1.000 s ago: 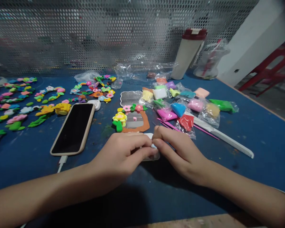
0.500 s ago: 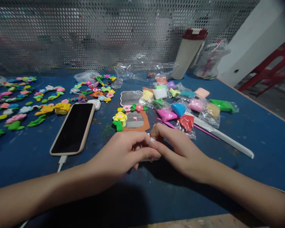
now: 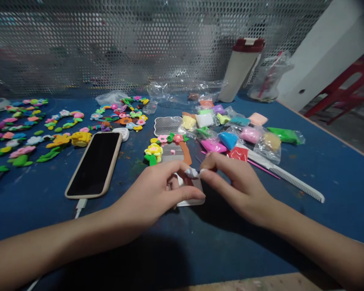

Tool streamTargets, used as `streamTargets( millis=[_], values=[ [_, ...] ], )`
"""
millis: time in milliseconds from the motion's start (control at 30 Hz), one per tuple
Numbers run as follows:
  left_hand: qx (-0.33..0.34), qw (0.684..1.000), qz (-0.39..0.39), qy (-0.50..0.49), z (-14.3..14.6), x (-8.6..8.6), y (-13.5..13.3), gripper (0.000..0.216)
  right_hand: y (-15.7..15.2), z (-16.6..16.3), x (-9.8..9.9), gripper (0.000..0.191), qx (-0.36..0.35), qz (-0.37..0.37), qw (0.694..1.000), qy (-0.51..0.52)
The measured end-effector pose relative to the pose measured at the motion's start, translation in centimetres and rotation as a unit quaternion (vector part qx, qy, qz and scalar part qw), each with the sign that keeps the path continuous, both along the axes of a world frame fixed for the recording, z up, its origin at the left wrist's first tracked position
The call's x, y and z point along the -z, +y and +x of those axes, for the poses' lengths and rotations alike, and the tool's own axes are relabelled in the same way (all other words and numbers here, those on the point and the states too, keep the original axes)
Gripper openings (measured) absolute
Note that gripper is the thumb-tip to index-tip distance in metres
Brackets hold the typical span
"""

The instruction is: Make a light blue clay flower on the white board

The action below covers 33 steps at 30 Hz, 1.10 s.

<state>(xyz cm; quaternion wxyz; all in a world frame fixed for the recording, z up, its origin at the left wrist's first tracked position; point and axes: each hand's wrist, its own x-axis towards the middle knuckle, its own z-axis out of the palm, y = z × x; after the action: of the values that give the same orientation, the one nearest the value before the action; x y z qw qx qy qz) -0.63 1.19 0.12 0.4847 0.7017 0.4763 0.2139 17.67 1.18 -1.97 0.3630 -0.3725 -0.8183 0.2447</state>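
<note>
Right fingers [image 3: 215,180] of mine pinching a white bit [image 3: 202,171], left fingers [image 3: 185,195] spread wide, pale lump [image 3: 191,173] touching one.

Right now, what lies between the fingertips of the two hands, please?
In the head view, a small whitish lump lies between the left hand and the right hand, at their fingertips.

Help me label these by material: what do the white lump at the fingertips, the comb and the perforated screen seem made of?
Lump: probably soft modelling clay, matte, with an irregular, pinched shape.
Comb: likely plastic, white and smooth, with fine, even teeth.
Screen: apparently metal, grey with a dull sheen and rows of round holes.
</note>
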Motion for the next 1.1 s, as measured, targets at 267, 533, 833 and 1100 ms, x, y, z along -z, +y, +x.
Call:
streamTargets(
  millis=[267, 533, 833, 1100],
  values=[
    [0.078, 0.987, 0.133, 0.046, -0.1, 0.1, -0.3, 0.016, 0.0, 0.1, 0.4, 0.031, -0.019, 0.194, 0.965, -0.179],
    [0.034, 0.992, -0.099, -0.065, 0.4, -0.5, -0.4, 0.021, -0.3, 0.0, -0.6, 0.034, -0.014, -0.068, 0.996, 0.05],
    [0.001, 0.98, -0.158, -0.119, 0.3, -0.5, 0.2, 0.01, 0.0, -0.2, 0.1, 0.011, 0.013, -0.01, 0.999, 0.037],
    [-0.006, 0.986, -0.138, -0.091, 0.6, -0.2, -0.2, 0.022, -1.1, -0.7, -0.1, 0.019, 0.073, 0.06, 0.995, 0.003]
  ],
)
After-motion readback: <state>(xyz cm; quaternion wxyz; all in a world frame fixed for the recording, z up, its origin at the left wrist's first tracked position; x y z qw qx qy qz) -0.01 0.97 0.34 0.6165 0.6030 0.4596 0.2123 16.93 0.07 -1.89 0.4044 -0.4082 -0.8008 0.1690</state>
